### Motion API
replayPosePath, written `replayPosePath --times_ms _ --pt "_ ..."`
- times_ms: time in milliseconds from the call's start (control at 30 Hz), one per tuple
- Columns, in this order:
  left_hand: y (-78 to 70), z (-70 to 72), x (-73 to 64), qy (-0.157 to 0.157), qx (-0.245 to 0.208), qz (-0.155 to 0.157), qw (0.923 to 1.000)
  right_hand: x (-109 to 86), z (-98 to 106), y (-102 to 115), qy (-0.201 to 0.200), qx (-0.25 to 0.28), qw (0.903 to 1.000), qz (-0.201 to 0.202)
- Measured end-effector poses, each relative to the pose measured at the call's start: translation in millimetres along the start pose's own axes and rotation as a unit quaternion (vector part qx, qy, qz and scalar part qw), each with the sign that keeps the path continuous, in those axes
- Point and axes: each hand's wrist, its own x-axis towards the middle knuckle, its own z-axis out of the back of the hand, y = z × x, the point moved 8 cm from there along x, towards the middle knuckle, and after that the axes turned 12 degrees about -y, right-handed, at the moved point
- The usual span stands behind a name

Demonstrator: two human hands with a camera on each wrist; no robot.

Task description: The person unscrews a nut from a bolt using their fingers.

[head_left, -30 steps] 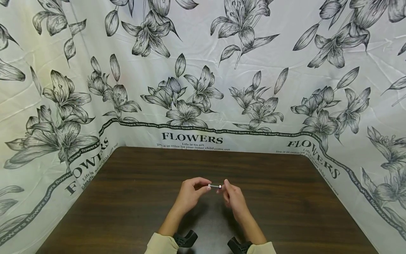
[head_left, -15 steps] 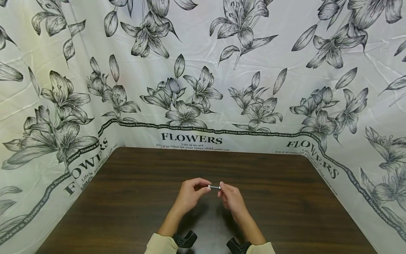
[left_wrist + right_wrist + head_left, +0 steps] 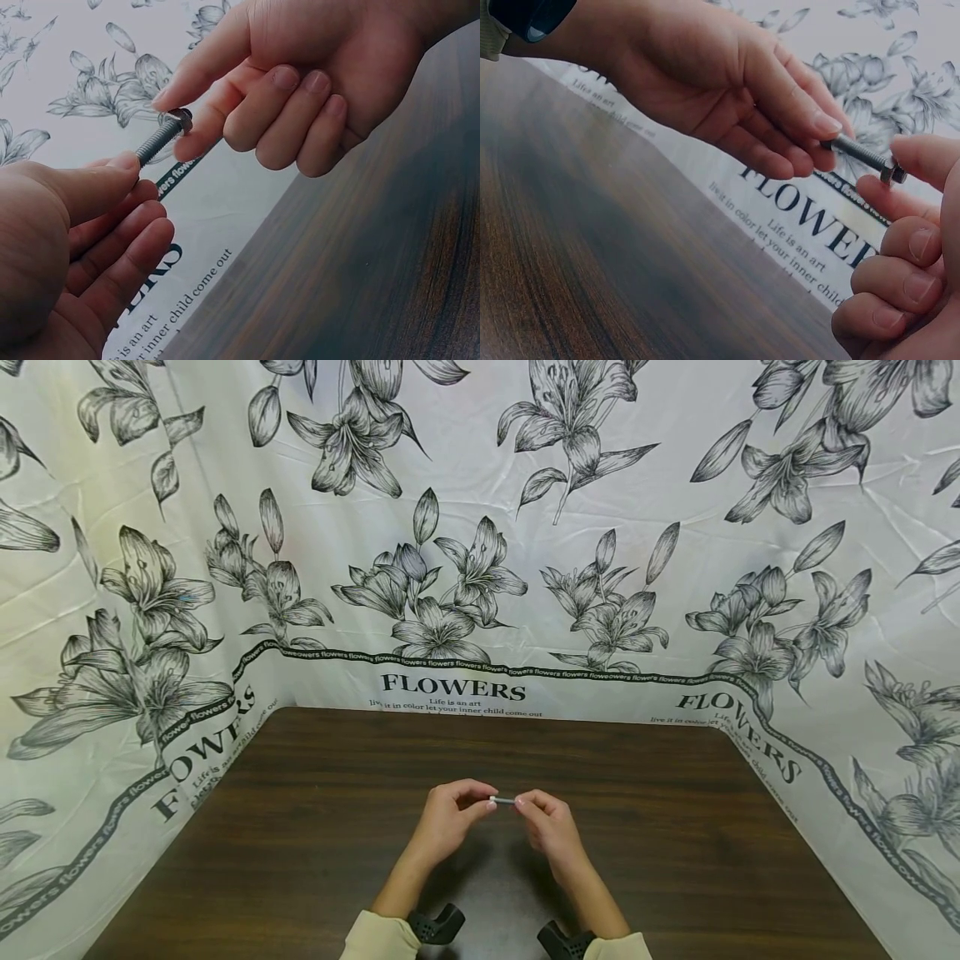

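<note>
A threaded metal bolt (image 3: 860,153) is held level above the table between both hands. My left hand (image 3: 444,822) pinches one end of it between thumb and fingertips, which hide that end; its other fingers are loosely bent below. A hex nut (image 3: 888,173) sits around the bolt near the opposite end, with a short tip of thread past it. My right hand (image 3: 551,828) has thumb and index finger on either side of the nut, fingertips right at its faces. The remaining right-hand fingers (image 3: 281,124) are curled toward the palm.
Below the hands is a dark wood-grain table (image 3: 315,860). White cloth (image 3: 465,610) printed with lilies and the word FLOWERS hangs along its back and sides. Black wrist devices (image 3: 437,924) and pale sleeves (image 3: 382,937) are at the near edge.
The right hand's thumb and index finger have come from standing apart beyond the bolt's end to closing around the nut. The left hand and bolt have barely moved.
</note>
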Motion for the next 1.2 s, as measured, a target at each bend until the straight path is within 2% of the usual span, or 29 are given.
replayPosePath --times_ms 67,133,367,567,767,900,1067,1200 --pt "1.7 0.1 0.4 -0.005 0.0 0.0 1.0 -0.9 -0.3 1.7 0.004 0.009 0.9999 0.007" --pt "13.4 -1.2 1.7 -0.009 0.0 -0.004 0.9999 -0.8 -0.2 1.9 0.008 0.016 0.9997 0.014" --pt "13.7 1.2 2.6 -0.015 0.009 0.003 0.9999 13.7 8.9 -21.5 -0.013 -0.005 0.999 0.042" --pt "44.0 -3.0 6.1 -0.024 0.007 -0.001 0.9997 9.8 6.6 -10.7 -0.005 -0.024 0.9975 0.066" --pt "45.2 -2.7 6.3 -0.02 -0.002 -0.012 0.9997 0.4 2.9 11.1 -0.008 -0.048 0.9945 0.093" --pt "44.0 -3.3 6.4 -0.012 0.002 -0.014 0.9998 -0.7 2.8 15.8 -0.013 -0.062 0.9922 0.107" --pt "40.5 -4.4 5.9 -0.009 0.004 -0.013 0.9999 -2.5 0.5 20.7 -0.001 -0.057 0.9898 0.13" --pt "36.3 -5.7 5.2 -0.007 -0.003 -0.018 0.9998 -3.2 -0.2 22.0 -0.005 -0.055 0.9913 0.119"
